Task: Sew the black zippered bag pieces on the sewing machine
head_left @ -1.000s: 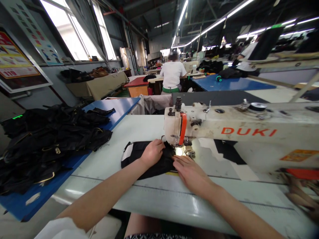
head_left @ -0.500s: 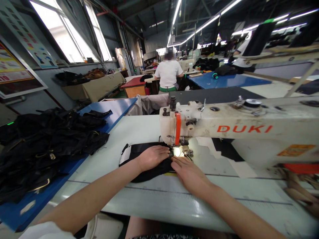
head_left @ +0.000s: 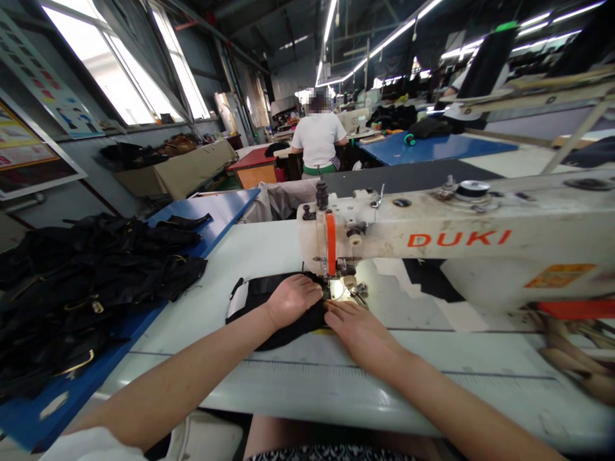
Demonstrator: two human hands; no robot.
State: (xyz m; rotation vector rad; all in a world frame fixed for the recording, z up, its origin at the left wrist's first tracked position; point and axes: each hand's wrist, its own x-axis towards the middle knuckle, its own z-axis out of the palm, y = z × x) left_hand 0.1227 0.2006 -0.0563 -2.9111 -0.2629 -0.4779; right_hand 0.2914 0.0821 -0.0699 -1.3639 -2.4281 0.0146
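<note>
A black fabric piece (head_left: 262, 291) with a white patch at its left end lies on the pale sewing table (head_left: 250, 246), under the needle of a white DUKI sewing machine (head_left: 432, 240). My left hand (head_left: 292, 298) rests palm down on the fabric just left of the lit needle area. My right hand (head_left: 358, 328) lies flat on the fabric's near edge, fingertips close to the presser foot (head_left: 339, 289). Both hands press the cloth; neither grips it.
A heap of black garments (head_left: 91, 269) covers a blue table at the left. A person in a white shirt (head_left: 318, 142) sits with their back to me at a far station. Blue and red tables stand behind. The machine body fills the right side.
My left hand slid slightly along the fabric toward the needle and back; my right hand stayed by the presser foot. The view shifted a little to the right.
</note>
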